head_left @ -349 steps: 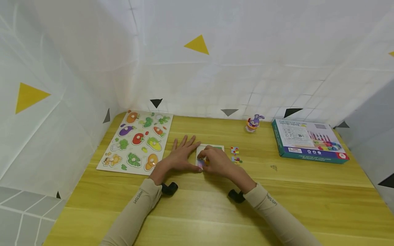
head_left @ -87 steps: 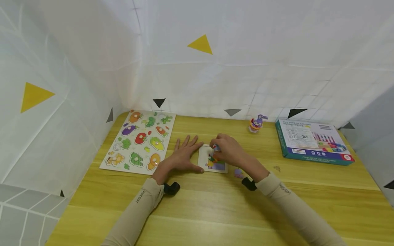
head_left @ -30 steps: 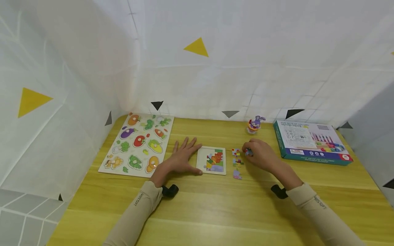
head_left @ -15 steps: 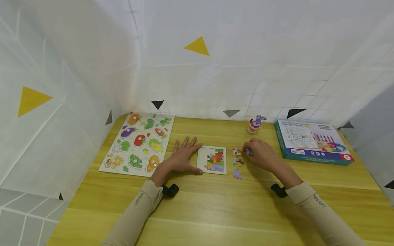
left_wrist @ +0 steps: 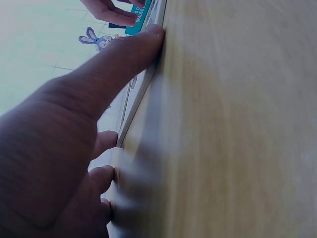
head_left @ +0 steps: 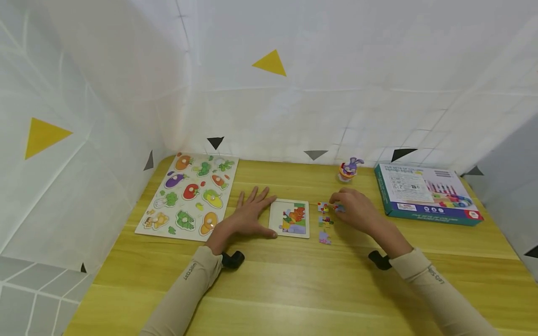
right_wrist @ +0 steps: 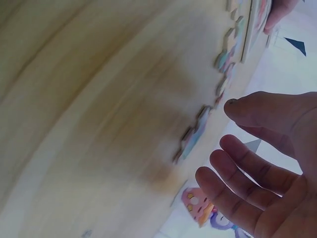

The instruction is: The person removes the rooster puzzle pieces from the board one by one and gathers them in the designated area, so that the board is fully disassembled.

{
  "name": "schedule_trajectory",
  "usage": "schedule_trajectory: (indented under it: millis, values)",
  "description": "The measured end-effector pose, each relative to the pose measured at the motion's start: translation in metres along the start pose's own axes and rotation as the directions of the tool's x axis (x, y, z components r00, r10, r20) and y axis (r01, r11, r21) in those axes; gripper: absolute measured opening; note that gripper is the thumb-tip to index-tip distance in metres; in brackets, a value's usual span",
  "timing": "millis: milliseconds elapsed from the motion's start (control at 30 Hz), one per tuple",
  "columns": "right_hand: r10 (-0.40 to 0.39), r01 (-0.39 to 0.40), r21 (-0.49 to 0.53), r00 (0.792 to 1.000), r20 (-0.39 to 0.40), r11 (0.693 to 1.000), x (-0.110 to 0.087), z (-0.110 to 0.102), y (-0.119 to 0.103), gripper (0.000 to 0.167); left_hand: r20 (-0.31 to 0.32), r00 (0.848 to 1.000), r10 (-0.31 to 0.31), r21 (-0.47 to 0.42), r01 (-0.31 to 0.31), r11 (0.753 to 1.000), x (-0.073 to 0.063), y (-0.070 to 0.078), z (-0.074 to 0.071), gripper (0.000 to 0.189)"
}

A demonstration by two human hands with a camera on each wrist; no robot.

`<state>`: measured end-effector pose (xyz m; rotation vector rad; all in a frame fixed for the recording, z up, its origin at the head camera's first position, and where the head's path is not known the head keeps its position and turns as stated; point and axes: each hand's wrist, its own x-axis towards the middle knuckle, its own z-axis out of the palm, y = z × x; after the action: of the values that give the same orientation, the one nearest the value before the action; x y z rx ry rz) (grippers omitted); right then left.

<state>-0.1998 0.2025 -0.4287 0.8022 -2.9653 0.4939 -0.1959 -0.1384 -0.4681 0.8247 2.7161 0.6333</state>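
A small jigsaw tray [head_left: 272, 219], part-filled with a colourful picture, lies mid-table; its left part shows bare board. My left hand [head_left: 248, 218] rests beside it with fingers spread, index finger and thumb at its left corners. Just right of the tray are loose puzzle pieces: a red-and-blue one [head_left: 322, 207], a green-and-yellow one [head_left: 325, 221] and a purple one [head_left: 324, 237]. Another blue piece [right_wrist: 194, 134] lies on the table below my right hand [head_left: 355, 211]. In the right wrist view, that hand's fingers are apart from the piece, loosely bent and holding nothing.
A vegetable knob-puzzle board [head_left: 194, 221] lies at the left. At the back stands a purple rabbit figure [head_left: 348, 170], with a teal-edged craft box [head_left: 426, 192] to its right. A pale curtain [head_left: 269, 112] borders the table behind. Both wrists carry black cameras.
The right hand has moved from over the tray to the right, bringing a blue piece beside the others. Its fingers have now let go of that piece. The left hand stays put.
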Motion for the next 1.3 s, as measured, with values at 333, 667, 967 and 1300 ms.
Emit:
schedule_trajectory:
  millis: [333, 667, 967, 1300]
  values:
    - [-0.042, 0.043, 0.064, 0.999, -0.018, 0.997, 0.002, 0.004, -0.017, 0.022, 0.004, 1.000, -0.003, 0.000, 0.003, 1.000, 0.000, 0.000, 0.000, 0.111]
    - [-0.042, 0.042, 0.069, 0.999, 0.007, 0.997, 0.015, 0.005, -0.035, 0.025, 0.003, 1.000, -0.001, -0.012, 0.001, 1.000, 0.001, 0.000, -0.001, 0.112]
    - [-0.081, 0.080, 0.123, 0.997, 0.001, 0.989, 0.021, 0.009, -0.051, 0.025, 0.004, 1.000, 0.008, -0.041, -0.008, 0.999, 0.000, -0.002, 0.001, 0.112]
    - [-0.084, 0.080, 0.107, 0.996, 0.032, 0.991, 0.032, 0.020, -0.066, 0.023, 0.003, 1.000, 0.003, -0.036, -0.003, 0.999, 0.000, -0.001, 0.000, 0.112]
